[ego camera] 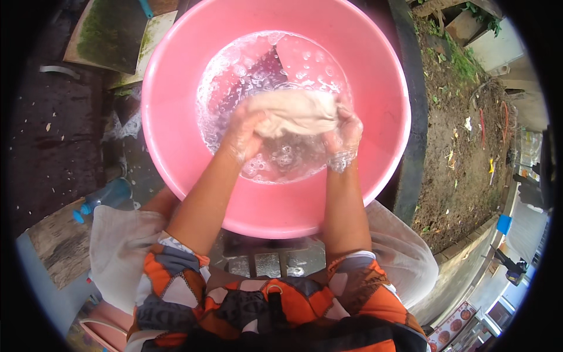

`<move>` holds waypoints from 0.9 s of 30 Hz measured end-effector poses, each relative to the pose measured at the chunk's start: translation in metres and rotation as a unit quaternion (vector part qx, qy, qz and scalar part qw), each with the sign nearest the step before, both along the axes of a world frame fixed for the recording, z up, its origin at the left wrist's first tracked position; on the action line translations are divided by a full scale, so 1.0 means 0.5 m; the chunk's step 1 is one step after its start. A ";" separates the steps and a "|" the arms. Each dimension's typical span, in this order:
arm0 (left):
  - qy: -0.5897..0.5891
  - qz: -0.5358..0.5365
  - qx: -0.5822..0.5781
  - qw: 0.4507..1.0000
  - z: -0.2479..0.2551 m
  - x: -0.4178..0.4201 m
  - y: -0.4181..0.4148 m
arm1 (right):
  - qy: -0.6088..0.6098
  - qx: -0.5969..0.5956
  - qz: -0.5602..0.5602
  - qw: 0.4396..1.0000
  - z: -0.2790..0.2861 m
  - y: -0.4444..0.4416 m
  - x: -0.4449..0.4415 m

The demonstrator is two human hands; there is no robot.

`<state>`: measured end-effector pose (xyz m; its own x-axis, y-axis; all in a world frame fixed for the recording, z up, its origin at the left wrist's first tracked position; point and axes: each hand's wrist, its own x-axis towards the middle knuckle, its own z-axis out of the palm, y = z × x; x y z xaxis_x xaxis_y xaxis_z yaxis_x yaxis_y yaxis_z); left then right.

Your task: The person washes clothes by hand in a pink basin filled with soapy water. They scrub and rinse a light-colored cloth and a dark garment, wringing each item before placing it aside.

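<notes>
A wet cream-coloured cloth is stretched between my two hands over a large pink plastic basin. My left hand grips its left end, with the fingers partly hidden by the fabric. At the other end my right hand holds the cloth, and suds cling to that wrist. Below them lies soapy water with bubbles around its edge. A dark purple piece of fabric is partly under the water behind the cloth.
To the left of the basin lies a clear bottle with a blue spray top. A mossy board is at the upper left. On the right a dark ledge borders bare soil with scattered litter. Paving shows under the basin's near side.
</notes>
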<state>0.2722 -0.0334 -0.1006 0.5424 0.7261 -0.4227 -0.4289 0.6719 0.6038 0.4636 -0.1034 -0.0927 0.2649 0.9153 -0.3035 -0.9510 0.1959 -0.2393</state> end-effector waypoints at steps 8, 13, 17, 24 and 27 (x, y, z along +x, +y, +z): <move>0.315 -0.045 0.533 0.784 0.102 0.073 -0.066 | -0.221 -0.082 0.080 0.969 -0.065 0.006 -0.108; 0.348 -0.065 0.547 0.758 0.036 0.075 -0.109 | -0.165 -0.162 0.124 0.965 -0.063 0.005 -0.118; 0.369 0.049 0.177 0.911 -0.070 0.063 -0.024 | -0.116 -0.316 0.090 0.937 -0.001 0.033 -0.180; 0.265 0.114 0.476 0.831 -0.149 0.101 -0.098 | -0.005 -0.187 0.114 0.976 -0.080 -0.008 -0.137; 0.386 0.016 0.233 0.892 0.007 0.095 -0.018 | -0.166 -0.332 0.030 0.928 -0.009 0.014 -0.178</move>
<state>0.3194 -0.0424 -0.0972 0.1950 0.9307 -0.3093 0.2214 0.2655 0.9384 0.3748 -0.0962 -0.0970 0.3997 0.5714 -0.7168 -0.8075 -0.1507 -0.5703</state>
